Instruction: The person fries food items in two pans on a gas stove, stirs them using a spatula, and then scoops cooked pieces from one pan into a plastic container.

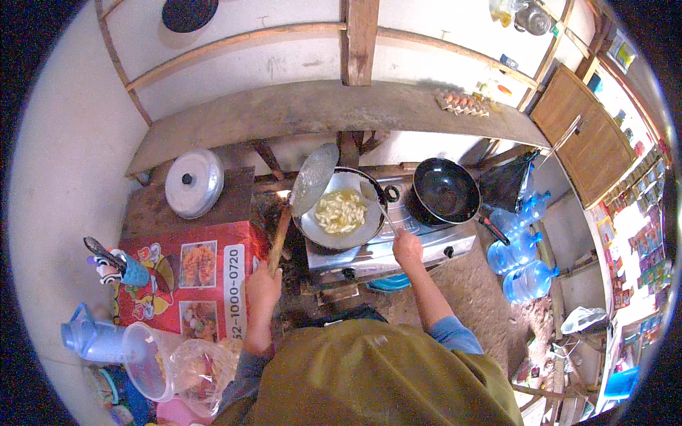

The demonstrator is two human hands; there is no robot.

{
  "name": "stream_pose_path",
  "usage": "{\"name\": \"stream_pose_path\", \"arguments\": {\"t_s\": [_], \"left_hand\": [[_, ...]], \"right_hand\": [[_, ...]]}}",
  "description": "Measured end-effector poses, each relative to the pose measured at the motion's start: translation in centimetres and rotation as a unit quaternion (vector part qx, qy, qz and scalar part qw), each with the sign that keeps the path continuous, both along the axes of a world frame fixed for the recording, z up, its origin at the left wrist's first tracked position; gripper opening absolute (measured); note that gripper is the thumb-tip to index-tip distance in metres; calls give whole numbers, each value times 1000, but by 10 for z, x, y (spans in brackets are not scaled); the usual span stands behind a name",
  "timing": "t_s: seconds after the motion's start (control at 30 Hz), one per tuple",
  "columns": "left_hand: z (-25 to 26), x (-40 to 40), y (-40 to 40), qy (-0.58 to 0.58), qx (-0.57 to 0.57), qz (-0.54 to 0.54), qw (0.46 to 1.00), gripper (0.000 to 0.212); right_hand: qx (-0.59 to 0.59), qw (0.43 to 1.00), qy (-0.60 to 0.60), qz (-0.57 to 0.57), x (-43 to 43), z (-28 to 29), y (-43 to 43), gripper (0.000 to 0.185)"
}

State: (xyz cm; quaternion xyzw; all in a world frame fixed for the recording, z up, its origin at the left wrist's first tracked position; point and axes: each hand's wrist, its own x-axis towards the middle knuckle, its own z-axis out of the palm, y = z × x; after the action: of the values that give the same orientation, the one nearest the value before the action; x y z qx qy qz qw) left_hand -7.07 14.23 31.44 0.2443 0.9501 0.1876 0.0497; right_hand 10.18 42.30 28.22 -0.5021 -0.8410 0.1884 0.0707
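Observation:
A wok (341, 242) stands on the left burner of a two-burner gas stove (394, 255). Several pale pieces of food (341, 212) lie in yellowish oil at its middle. My left hand (264, 287) grips the wooden handle of a large skimmer (315, 181), whose perforated head is raised over the wok's left rim. With my right hand (407, 247) I hold a metal spatula (389, 218); its blade is inside the wok at the right, beside the food. On the right burner sits a black frying pan (446, 190) with nothing visible inside.
Left are a lidded aluminium pot (194, 183), a red printed box (213, 282), a blue utensil cup (136, 271), a jug (93, 335) and a plastic tub (146, 362). Behind runs a ledge (298, 114) with eggs (462, 102). Water bottles (527, 282) stand right, near the pan's protruding handle (494, 230).

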Motion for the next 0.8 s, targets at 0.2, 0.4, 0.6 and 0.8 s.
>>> {"name": "stream_pose_path", "arguments": {"t_s": [0.2,0.4,0.6,0.8], "left_hand": [[19,15,9,-59,4,-2,998,32],[4,16,-6,-68,4,-3,998,34],[19,17,-24,-63,101,-26,993,36],[22,13,-38,-11,104,-39,994,39]], "right_hand": [[-69,991,16,112,-12,-60,-2,18],[-442,867,229,-20,-16,-52,-25,21],[-176,965,183,69,8,-41,-14,27],[-18,994,56,89,34,37,-34,27]]}}
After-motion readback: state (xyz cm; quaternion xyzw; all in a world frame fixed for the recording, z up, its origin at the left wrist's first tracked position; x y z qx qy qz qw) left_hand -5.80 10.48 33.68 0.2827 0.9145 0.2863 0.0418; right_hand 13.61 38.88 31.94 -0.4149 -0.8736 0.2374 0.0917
